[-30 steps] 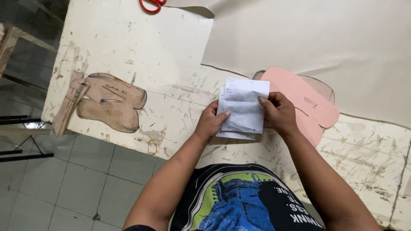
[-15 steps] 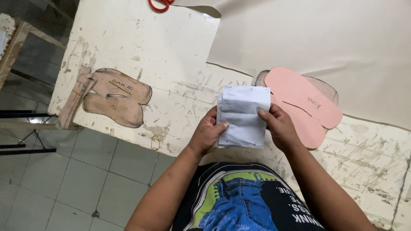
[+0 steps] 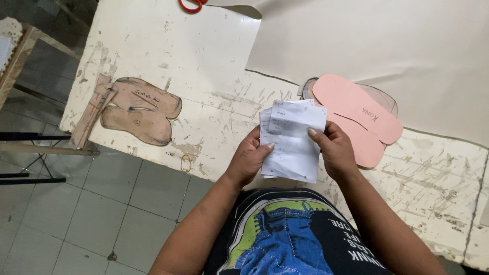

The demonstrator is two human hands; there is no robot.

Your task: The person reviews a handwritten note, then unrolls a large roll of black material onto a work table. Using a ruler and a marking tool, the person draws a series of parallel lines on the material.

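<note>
Gripping paper slips by side edges, both hands closed, above table edge

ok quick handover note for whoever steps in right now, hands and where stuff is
Left hand: grips the left edge of a small stack of white paper slips, thumb on top.
Right hand: holds the stack's right edge.
Stack is held above the near edge of the worn white table.
Pink sole patterns lie to the right, brown cardboard sole patterns to the left, red scissors at the far edge, a large cream sheet at the far right.
Done or left: cannot tell.
</note>
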